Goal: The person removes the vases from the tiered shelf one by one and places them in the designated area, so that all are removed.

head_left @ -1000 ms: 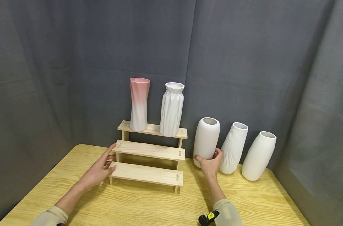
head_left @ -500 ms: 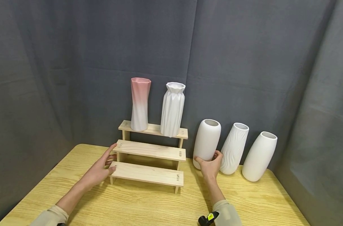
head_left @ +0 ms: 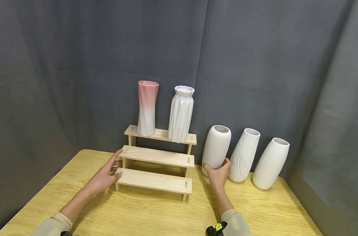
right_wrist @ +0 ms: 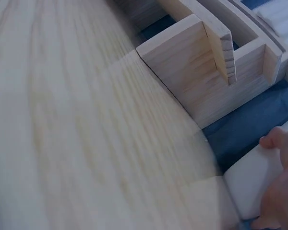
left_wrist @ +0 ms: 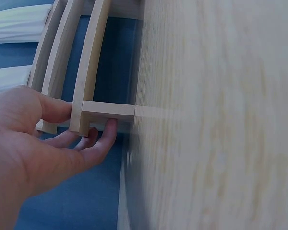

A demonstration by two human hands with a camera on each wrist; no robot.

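Note:
My left hand [head_left: 100,178] holds the left end of a three-step wooden stand [head_left: 155,180]. In the left wrist view its thumb lies on the lowest board [left_wrist: 89,72] and its fingers bend against the side leg [left_wrist: 108,109]. With my right hand [head_left: 218,175] I grip a smooth white vase [head_left: 216,146] low on its body, thumb on the left and fingers on the right. This vase stands on the table right of the stand; the right wrist view shows its base [right_wrist: 252,184] at the tabletop. Close to its right is a wavy-ribbed white vase [head_left: 244,155].
On the top step stand a pink-and-white twisted vase [head_left: 147,108] and a white pleated vase [head_left: 181,113]. Another smooth white vase [head_left: 270,164] stands at the far right of the wooden table [head_left: 155,216]. Grey curtains [head_left: 255,65] hang behind and at the sides.
The smooth vase in my right hand has come down slightly. My left hand stays on the stand. The whole head view has shifted a little.

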